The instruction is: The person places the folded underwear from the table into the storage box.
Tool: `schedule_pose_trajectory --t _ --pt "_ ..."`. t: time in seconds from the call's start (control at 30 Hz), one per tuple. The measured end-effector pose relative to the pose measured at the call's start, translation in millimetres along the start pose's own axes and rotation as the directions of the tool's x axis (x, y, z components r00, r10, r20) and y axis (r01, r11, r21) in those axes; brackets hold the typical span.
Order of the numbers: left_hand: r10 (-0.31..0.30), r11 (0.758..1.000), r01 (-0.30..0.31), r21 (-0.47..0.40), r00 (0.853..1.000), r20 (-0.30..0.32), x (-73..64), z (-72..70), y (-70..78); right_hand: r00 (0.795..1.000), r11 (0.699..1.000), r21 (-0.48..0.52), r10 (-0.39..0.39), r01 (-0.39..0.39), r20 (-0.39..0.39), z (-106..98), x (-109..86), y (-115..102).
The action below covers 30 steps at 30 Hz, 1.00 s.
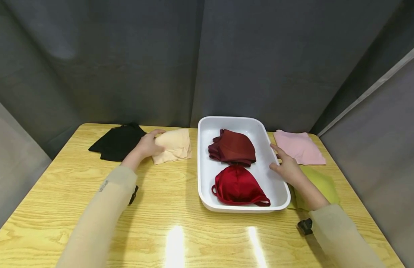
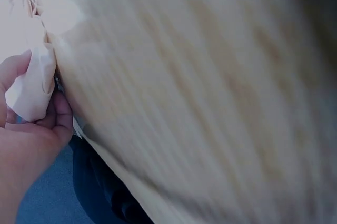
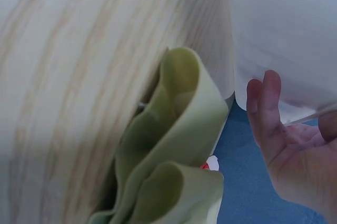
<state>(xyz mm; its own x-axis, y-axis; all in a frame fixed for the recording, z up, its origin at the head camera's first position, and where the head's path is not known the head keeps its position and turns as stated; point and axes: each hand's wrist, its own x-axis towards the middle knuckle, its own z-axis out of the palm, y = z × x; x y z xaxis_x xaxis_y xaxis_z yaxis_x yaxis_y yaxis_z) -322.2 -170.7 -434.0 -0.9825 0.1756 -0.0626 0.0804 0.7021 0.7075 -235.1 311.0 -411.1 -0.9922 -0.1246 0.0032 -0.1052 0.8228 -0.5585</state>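
Head view: wood tbl [image 1: 153, 208] w/ gray curtain [image 1: 143, 67] behind, person's arms in beige sleeves [image 1: 106, 208] reaching in from both sides. L hand [image 1: 149, 145] is on the L edge of the folded cream cloth [image 1: 174, 143], which lies flat nr the tbl's far edge, L of the white tub [image 1: 201, 163] & apart from it. Black cloth [image 1: 117, 143] is just beyond that hand, to its L. Tub holds two bras: maroon bra [image 1: 235, 147] toward the far end, red bra [image 1: 240, 184] at the near end, one just in front of the other. R hand [image 1: 287, 167] holds the tub's R rim, thumb over the inside. Pink cloth [image 1: 300, 147] & green cloth [image 1: 321, 184] sit R of the tub, green one nearer, partly under the forearm. L wrist view: thumb on top, other fingers curled under, pinching the cream cloth's edge; smth dark past the tbl edge, can't tell what. R wrist view: two fingers fairly straight, up along the tub's outer wall, thumb side partly cut off; green cloth stands in loose open folds b/w bare wood & hand, not touched by the fingers.
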Motion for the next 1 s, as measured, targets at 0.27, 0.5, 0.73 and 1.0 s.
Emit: schedule_pose_trajectory --t 0.27,0.5,0.73,1.0 --pt "-0.009 0.999 0.008 -0.041 1.0 -0.025 -1.6 -1.5 -0.6 1.0 1.0 0.008 0.0 0.0 0.001 0.6 -0.6 -0.2" --pt "-0.019 0.996 0.017 -0.086 0.999 -0.026 -2.5 -2.9 -1.3 1.0 1.0 0.017 0.001 -0.001 0.002 0.1 -0.7 0.4" --pt "-0.001 0.995 -0.003 -0.099 0.999 -0.041 -1.4 -1.3 0.8 1.0 1.0 0.017 0.007 -0.007 0.007 -0.6 -1.0 1.4" --pt "-0.002 0.996 -0.003 -0.088 0.999 -0.05 -4.8 -2.3 6.5 1.0 1.0 0.021 0.013 -0.013 0.002 -1.1 -2.0 1.7"
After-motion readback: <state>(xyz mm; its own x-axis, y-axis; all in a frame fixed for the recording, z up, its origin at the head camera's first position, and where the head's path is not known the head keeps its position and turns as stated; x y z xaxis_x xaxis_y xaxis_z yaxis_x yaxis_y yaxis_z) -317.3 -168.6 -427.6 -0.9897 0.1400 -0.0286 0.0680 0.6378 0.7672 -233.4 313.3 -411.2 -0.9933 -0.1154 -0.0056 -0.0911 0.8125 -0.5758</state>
